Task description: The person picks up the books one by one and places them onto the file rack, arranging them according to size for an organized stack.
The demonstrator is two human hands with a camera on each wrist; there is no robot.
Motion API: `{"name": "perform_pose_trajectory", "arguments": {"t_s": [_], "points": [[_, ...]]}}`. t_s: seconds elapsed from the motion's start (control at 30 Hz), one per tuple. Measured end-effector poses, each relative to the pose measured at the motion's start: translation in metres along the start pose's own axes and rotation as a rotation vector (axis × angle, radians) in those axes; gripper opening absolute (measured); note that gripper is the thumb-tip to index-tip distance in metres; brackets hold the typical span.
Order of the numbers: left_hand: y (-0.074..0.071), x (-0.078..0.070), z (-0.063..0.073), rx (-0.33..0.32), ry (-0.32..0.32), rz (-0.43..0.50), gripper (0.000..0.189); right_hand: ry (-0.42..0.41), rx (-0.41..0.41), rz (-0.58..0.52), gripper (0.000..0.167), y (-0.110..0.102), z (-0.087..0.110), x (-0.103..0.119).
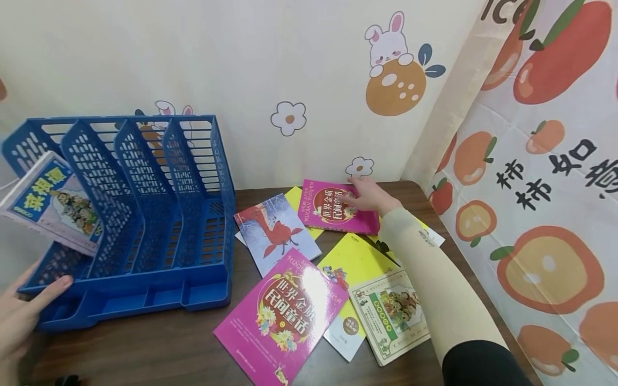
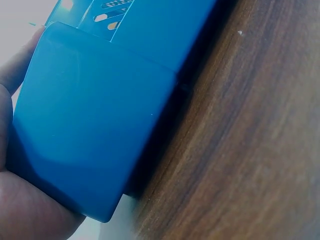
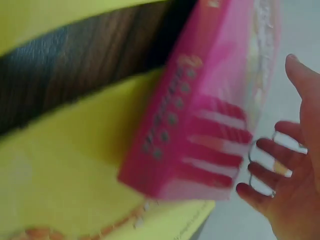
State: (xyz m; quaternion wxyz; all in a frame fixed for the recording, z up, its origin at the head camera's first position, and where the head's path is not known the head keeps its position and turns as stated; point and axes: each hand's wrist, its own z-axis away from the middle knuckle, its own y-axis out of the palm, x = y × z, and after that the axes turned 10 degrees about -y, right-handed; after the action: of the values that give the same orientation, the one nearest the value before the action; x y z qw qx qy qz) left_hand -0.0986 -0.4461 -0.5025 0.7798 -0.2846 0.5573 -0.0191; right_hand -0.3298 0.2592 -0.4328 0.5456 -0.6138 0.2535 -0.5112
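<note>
My left hand (image 1: 21, 316) grips the lower left corner of a blue file rack (image 1: 140, 297), thumb over its front edge. The left wrist view shows the hand against the rack's smooth blue side (image 2: 95, 120). In the rack's leftmost slot leans a book with a blue and white cover (image 1: 58, 201). Over at the right, my right hand (image 1: 370, 194) is at the upper right of a thick pink book (image 1: 316, 206) that lies on yellow books. In the right wrist view its fingers (image 3: 280, 152) are spread beside the pink book's edge, not closed round it.
A second pink book (image 1: 285, 321) lies at the front. Around it are a pale book with a red deer (image 1: 275, 230), a yellow book (image 1: 359, 257) and a cream book (image 1: 391, 316). Patterned cloth (image 1: 309, 64) hangs behind and along the right of the brown table (image 1: 145, 348).
</note>
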Motion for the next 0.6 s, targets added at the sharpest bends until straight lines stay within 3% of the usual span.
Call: {"name": "perform_pose_trajectory", "arguments": {"t_s": [0.17,0.33,0.6], "points": [[0.0,0.001,0.0,-0.013,-0.035,0.002,0.081,0.065,0.008,0.06,0.106,0.011,-0.007,0.003],[0.0,0.0,-0.005,0.001,-0.025,-0.003,0.079,0.077,0.002,0.107,0.107,0.017,-0.006,0.003],[0.001,-0.001,-0.003,0.012,0.001,-0.015,0.079,0.103,0.042,0.105,0.107,0.019,-0.011,-0.001]]}}
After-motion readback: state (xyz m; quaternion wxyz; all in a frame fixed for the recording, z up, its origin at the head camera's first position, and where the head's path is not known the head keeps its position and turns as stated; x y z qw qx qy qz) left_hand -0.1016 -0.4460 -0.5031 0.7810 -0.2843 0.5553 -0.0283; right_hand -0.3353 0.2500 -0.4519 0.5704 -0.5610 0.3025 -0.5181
